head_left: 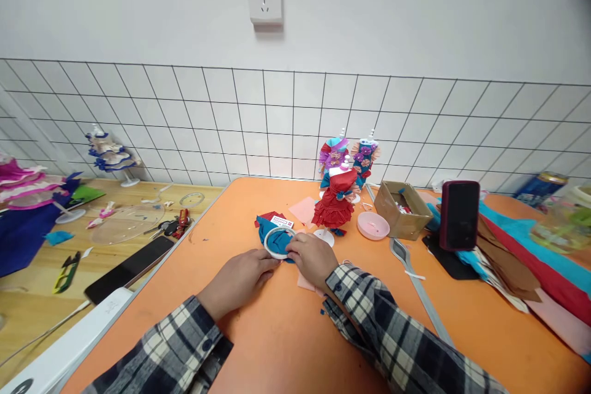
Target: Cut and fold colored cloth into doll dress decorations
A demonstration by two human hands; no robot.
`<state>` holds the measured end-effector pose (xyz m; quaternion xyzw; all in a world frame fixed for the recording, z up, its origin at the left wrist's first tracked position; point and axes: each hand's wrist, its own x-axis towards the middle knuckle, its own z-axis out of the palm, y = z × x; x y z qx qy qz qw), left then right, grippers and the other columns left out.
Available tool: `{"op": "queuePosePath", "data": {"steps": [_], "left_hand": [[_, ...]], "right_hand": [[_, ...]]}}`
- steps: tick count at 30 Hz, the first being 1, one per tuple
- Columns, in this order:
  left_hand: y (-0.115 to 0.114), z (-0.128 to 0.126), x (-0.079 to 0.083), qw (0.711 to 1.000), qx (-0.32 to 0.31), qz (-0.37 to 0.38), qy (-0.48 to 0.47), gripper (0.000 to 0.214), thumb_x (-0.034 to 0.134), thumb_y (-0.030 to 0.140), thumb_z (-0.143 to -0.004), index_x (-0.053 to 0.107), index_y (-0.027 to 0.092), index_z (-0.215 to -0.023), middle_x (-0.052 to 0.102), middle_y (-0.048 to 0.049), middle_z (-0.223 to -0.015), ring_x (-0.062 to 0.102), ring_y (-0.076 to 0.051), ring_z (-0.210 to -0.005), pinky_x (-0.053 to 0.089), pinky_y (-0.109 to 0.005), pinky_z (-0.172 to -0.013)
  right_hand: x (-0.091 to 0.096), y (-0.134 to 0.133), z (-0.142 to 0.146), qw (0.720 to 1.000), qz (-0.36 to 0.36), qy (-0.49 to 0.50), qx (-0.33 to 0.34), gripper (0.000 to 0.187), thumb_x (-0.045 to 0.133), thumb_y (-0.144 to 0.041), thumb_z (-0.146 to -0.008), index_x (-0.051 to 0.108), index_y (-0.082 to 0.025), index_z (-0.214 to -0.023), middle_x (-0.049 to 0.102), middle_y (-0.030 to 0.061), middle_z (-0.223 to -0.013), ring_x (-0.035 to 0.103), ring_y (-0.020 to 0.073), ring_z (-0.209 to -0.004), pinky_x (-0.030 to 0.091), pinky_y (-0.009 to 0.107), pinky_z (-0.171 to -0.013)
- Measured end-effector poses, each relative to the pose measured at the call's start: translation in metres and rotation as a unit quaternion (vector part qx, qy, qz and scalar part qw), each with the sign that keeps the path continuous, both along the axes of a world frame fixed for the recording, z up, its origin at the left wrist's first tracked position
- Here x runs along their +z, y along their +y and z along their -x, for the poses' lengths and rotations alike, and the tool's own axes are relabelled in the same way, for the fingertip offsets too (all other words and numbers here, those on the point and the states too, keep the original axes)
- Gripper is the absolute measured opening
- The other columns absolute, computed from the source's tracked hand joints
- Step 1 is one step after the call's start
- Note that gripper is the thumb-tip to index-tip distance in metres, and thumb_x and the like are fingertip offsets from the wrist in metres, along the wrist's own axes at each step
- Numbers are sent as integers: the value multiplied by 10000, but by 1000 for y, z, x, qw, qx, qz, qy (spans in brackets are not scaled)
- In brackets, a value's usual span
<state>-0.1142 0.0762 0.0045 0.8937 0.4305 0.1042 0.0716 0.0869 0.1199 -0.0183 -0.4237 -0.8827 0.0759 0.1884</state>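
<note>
A white ring, which looks like a roll of tape (266,247), lies over blue crepe paper (266,226) on the orange table mat. My right hand (313,258) pinches its right edge. From the left, my left hand (237,280) has its fingers closed at the ring's lower left edge; the fingertips are partly hidden. Just behind the ring are a small white label (282,221) and a scrap of red paper (263,220). Beyond my right hand, a small red ruffled dress (333,204) stands on a white stand (324,237).
Two more dressed stands, including a purple-flowered one (366,157), stand behind. To the right are a pink dish (373,226), a cardboard box (402,212), an upright phone (459,215) and coloured paper sheets (535,252). A black phone (129,269) and yellow-green snips (67,272) lie left.
</note>
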Motion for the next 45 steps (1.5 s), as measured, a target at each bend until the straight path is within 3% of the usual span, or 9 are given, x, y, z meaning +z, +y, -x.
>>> {"op": "queuePosePath", "data": {"steps": [5,10,15,20,25,29,33,41,45], "left_hand": [[0,5,5,997,73,-40,6,280,410,344,-951,669,247,-996,700,-41,-928,633,-201,-849,441,-275,-684],[3,-2,-1,992,45,-117,-29,299,509,339,-909,606,224,-1167,629,-92,-1160,558,-247,-1066,424,-372,-914],[9,-14,-14,994,75,-67,-47,246,465,309,-928,663,210,-1035,678,-79,-1039,599,-238,-969,443,-357,-857],[11,-11,-19,985,120,21,-126,267,410,325,-944,630,214,-1047,695,-52,-991,635,-198,-896,468,-265,-750],[11,-7,-14,996,48,-2,-70,249,418,275,-940,659,230,-980,703,-36,-969,623,-192,-905,378,-349,-984],[10,-8,-11,999,26,-34,-18,268,419,243,-942,686,229,-966,701,-51,-966,614,-204,-925,387,-376,-974],[8,-9,-12,998,35,-50,-24,273,424,289,-946,686,224,-981,689,-60,-976,609,-210,-916,460,-327,-836],[8,-5,-18,993,56,-95,-31,283,484,353,-921,622,217,-1127,671,-74,-1086,592,-246,-1012,466,-377,-873],[9,0,-17,987,51,-149,-43,309,494,339,-917,590,202,-1176,675,-78,-1087,603,-245,-1008,416,-440,-971]], "right_hand": [[3,-8,-10,1000,11,19,9,241,529,-234,-895,641,-242,-1108,631,35,-1128,560,178,-1002,434,288,-830],[13,-37,-39,1000,-5,5,26,232,480,-251,-900,654,-212,-1049,635,62,-1009,542,198,-937,430,319,-809],[6,-53,-48,994,15,-88,68,230,507,-326,-899,654,-200,-1023,658,65,-1009,526,228,-954,411,358,-816],[5,-49,-28,993,3,-66,95,324,498,-376,-916,586,-221,-1186,638,46,-1170,505,229,-1074,375,387,-901],[-1,-41,-18,996,5,-30,86,327,481,-293,-921,552,-252,-1237,639,20,-1206,517,225,-1100,400,383,-863],[-12,-33,-32,995,7,39,89,273,462,-195,-909,629,-233,-1123,631,16,-1228,550,184,-1079,405,342,-905],[-16,-24,-44,995,-11,94,27,220,485,-149,-880,673,-188,-987,681,54,-1016,567,182,-957,431,303,-857],[29,-47,-55,999,7,-28,-24,216,465,-240,-889,670,-223,-956,669,53,-894,570,209,-893,413,309,-749],[48,-52,-101,991,71,-56,-96,216,456,-275,-872,669,-240,-877,693,27,-864,608,189,-826,391,285,-684]]}}
